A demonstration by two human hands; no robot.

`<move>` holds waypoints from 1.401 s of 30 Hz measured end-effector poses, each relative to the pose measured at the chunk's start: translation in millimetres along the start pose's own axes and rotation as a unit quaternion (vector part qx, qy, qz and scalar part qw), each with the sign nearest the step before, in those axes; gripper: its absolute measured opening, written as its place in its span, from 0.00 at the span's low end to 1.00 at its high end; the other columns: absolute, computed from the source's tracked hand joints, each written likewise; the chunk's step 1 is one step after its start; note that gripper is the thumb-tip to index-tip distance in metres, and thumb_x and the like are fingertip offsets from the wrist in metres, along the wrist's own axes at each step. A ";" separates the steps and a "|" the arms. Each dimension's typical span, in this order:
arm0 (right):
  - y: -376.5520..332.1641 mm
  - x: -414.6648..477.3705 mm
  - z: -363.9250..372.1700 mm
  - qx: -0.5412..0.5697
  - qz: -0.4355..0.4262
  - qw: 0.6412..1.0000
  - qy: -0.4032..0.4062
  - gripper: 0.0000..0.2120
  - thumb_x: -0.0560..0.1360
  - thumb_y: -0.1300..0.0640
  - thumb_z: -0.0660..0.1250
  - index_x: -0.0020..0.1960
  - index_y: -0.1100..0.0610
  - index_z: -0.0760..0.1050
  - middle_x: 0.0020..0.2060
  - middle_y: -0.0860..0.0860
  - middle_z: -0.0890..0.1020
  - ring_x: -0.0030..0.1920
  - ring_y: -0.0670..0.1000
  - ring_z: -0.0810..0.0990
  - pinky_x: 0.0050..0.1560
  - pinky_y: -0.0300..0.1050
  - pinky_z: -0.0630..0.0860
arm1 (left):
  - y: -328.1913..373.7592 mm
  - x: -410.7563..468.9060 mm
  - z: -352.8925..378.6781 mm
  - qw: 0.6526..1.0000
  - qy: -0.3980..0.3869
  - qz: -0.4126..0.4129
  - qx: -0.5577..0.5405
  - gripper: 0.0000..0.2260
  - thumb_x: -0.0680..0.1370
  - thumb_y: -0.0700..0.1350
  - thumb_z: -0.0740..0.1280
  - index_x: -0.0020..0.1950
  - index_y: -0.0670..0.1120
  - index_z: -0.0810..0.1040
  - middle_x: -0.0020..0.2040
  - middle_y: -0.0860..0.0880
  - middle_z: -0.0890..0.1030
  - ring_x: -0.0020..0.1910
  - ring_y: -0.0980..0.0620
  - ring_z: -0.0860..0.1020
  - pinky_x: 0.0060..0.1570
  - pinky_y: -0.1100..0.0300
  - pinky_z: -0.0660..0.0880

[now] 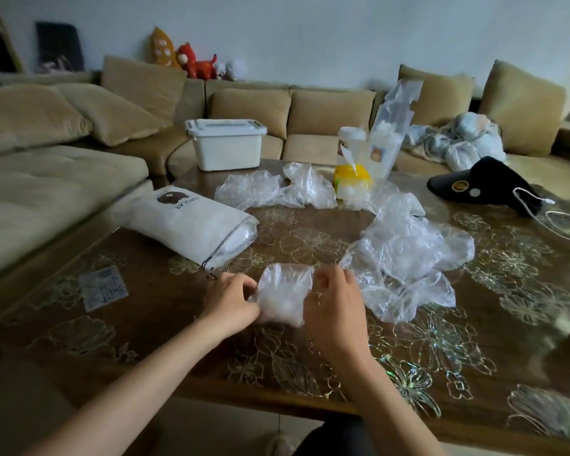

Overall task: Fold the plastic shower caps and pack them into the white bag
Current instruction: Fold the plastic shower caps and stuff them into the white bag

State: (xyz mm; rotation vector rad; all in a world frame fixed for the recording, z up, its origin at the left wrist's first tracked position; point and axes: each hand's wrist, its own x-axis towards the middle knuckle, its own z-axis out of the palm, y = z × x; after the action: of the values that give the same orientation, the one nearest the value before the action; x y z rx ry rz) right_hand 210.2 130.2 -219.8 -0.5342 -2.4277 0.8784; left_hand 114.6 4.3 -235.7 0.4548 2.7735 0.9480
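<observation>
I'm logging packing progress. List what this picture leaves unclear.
Head view only:
white bag: opaque cloth hides how many caps are inside.
folded cap: the left hand and right hand cover its edges, so its folds are unclear.
loose pile of caps: overlapping clear plastic, count unreadable.
white box: lid hides its contents.

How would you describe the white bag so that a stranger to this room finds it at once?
Start at the brown flower-patterned table. On its left side, nearer than the white lidded plastic box, lies the white drawstring cloth bag. Unlike the crumpled clear plastic caps, it is opaque and bears a brown bear print.
</observation>
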 end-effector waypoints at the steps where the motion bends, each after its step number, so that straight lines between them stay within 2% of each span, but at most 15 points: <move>1: -3.8 -1.3 -2.6 -0.030 -0.072 0.997 -0.003 0.14 0.72 0.64 0.64 0.57 0.58 0.73 0.54 0.52 0.74 0.52 0.50 0.71 0.53 0.40 0.68 | -0.1 -0.1 -0.2 1.000 -0.001 0.000 0.004 0.18 0.73 0.46 0.69 0.62 0.51 0.73 0.67 0.48 0.65 0.68 0.46 0.62 0.65 0.54 0.64; 4: -12.4 -11.8 0.8 -0.097 -0.191 0.968 -0.134 0.19 0.74 0.59 0.63 0.65 0.55 0.70 0.63 0.50 0.69 0.65 0.50 0.65 0.65 0.42 0.60 | -7.0 -1.5 1.5 1.000 0.006 0.008 0.024 0.21 0.73 0.48 0.70 0.65 0.48 0.72 0.67 0.47 0.67 0.68 0.46 0.63 0.66 0.53 0.65; 7: -4.2 -17.7 10.4 -0.142 -0.173 0.947 -0.231 0.25 0.74 0.59 0.60 0.71 0.56 0.63 0.68 0.52 0.65 0.69 0.51 0.61 0.69 0.42 0.56 | -11.1 -6.4 5.4 0.999 0.045 0.030 0.000 0.19 0.73 0.45 0.70 0.63 0.48 0.74 0.65 0.48 0.70 0.66 0.49 0.66 0.64 0.58 0.65; 11: 3.5 -20.8 16.2 -0.125 -0.148 0.955 -0.222 0.21 0.75 0.63 0.56 0.68 0.56 0.65 0.66 0.52 0.70 0.65 0.52 0.68 0.65 0.43 0.62 | -18.0 -22.7 0.6 0.977 0.119 0.160 -0.074 0.10 0.76 0.42 0.67 0.57 0.49 0.78 0.58 0.56 0.76 0.62 0.58 0.70 0.58 0.72 0.62; 14: 0.3 -9.6 17.3 -0.144 -0.152 0.958 -0.197 0.20 0.77 0.62 0.55 0.68 0.55 0.66 0.65 0.51 0.71 0.65 0.52 0.68 0.66 0.46 0.62 | -21.8 -26.8 -10.2 0.956 0.065 0.285 -0.005 0.18 0.76 0.41 0.66 0.64 0.55 0.73 0.63 0.63 0.68 0.67 0.67 0.60 0.62 0.79 0.51; 17: -1.2 -0.3 16.9 -0.131 -0.137 0.967 -0.168 0.17 0.78 0.61 0.54 0.66 0.55 0.69 0.61 0.52 0.75 0.62 0.54 0.71 0.62 0.49 0.66 | -24.9 -24.6 -9.0 0.960 0.014 0.278 0.028 0.24 0.75 0.38 0.66 0.69 0.56 0.68 0.64 0.63 0.62 0.67 0.68 0.55 0.66 0.74 0.50; 20: -2.1 4.5 10.6 -0.076 -0.116 0.975 -0.176 0.14 0.77 0.62 0.56 0.58 0.57 0.75 0.52 0.55 0.81 0.53 0.56 0.77 0.55 0.49 0.72 | -19.0 -24.1 -4.0 0.956 0.033 0.292 0.027 0.22 0.76 0.37 0.67 0.68 0.51 0.71 0.63 0.60 0.66 0.66 0.64 0.60 0.70 0.64 0.57; 24: -4.7 11.9 -5.9 -0.057 -0.093 0.963 -0.245 0.09 0.76 0.63 0.58 0.51 0.57 0.76 0.48 0.54 0.81 0.44 0.53 0.77 0.39 0.42 0.72 | -19.5 -21.3 -12.3 0.948 0.056 0.313 0.023 0.13 0.74 0.37 0.70 0.58 0.46 0.79 0.53 0.60 0.74 0.58 0.62 0.69 0.60 0.75 0.62; 26: -2.6 15.7 -15.6 -0.048 -0.080 0.951 -0.295 0.08 0.75 0.63 0.61 0.50 0.54 0.76 0.47 0.53 0.79 0.39 0.49 0.74 0.31 0.35 0.68 | -23.3 -23.0 -15.3 0.953 0.050 0.300 0.000 0.09 0.74 0.40 0.70 0.54 0.46 0.82 0.50 0.62 0.74 0.54 0.67 0.69 0.54 0.80 0.60; 28: 3.1 18.8 -22.0 -0.038 -0.055 0.946 -0.316 0.13 0.74 0.63 0.64 0.57 0.55 0.75 0.50 0.53 0.79 0.35 0.46 0.74 0.28 0.31 0.67 | -27.1 -24.1 -15.0 0.964 0.034 0.264 -0.027 0.05 0.75 0.43 0.69 0.49 0.46 0.83 0.50 0.62 0.75 0.54 0.69 0.69 0.51 0.82 0.60; 32: 12.6 17.9 -22.4 0.016 0.001 0.959 -0.282 0.04 0.76 0.60 0.62 0.49 0.55 0.74 0.38 0.48 0.77 0.31 0.43 0.73 0.27 0.32 0.67 | -29.1 -23.8 -9.6 0.981 0.015 0.186 -0.043 0.07 0.77 0.44 0.66 0.40 0.48 0.82 0.49 0.61 0.75 0.52 0.64 0.71 0.50 0.78 0.63; 34: 13.9 16.7 -17.7 0.037 0.029 0.966 -0.253 0.01 0.78 0.57 0.61 0.49 0.53 0.71 0.39 0.48 0.77 0.34 0.44 0.73 0.28 0.33 0.67 | -26.7 -22.6 -5.7 0.985 0.025 0.158 -0.059 0.08 0.77 0.43 0.66 0.39 0.43 0.81 0.48 0.55 0.76 0.51 0.61 0.73 0.51 0.73 0.66; 37: 11.9 15.4 -11.0 0.035 0.049 0.976 -0.208 0.04 0.78 0.56 0.60 0.45 0.54 0.70 0.38 0.48 0.75 0.34 0.44 0.71 0.28 0.33 0.64 | -15.0 -24.3 -2.2 0.989 0.037 0.114 -0.089 0.08 0.77 0.47 0.65 0.52 0.44 0.78 0.53 0.53 0.75 0.55 0.56 0.72 0.49 0.65 0.65; 40: 10.0 11.8 -3.9 0.015 0.052 0.977 -0.205 0.09 0.78 0.56 0.60 0.39 0.54 0.70 0.36 0.49 0.75 0.33 0.45 0.71 0.28 0.36 0.65 | -8.4 -25.4 1.0 0.990 0.026 0.056 -0.124 0.15 0.78 0.50 0.64 0.63 0.46 0.74 0.58 0.51 0.73 0.58 0.54 0.70 0.54 0.61 0.65; 42: 7.7 9.1 4.2 -0.012 0.042 0.978 -0.204 0.08 0.78 0.57 0.59 0.41 0.56 0.72 0.41 0.53 0.78 0.39 0.51 0.74 0.36 0.40 0.69 | -6.0 -22.9 4.6 0.996 0.035 0.037 -0.076 0.11 0.77 0.51 0.65 0.48 0.43 0.78 0.58 0.45 0.75 0.58 0.48 0.73 0.57 0.57 0.69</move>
State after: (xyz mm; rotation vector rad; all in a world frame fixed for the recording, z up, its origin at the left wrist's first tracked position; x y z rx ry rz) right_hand 202.1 138.4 -224.8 -0.5089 -2.8021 1.0852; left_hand 135.8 -5.4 -241.5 0.5119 2.7357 1.2050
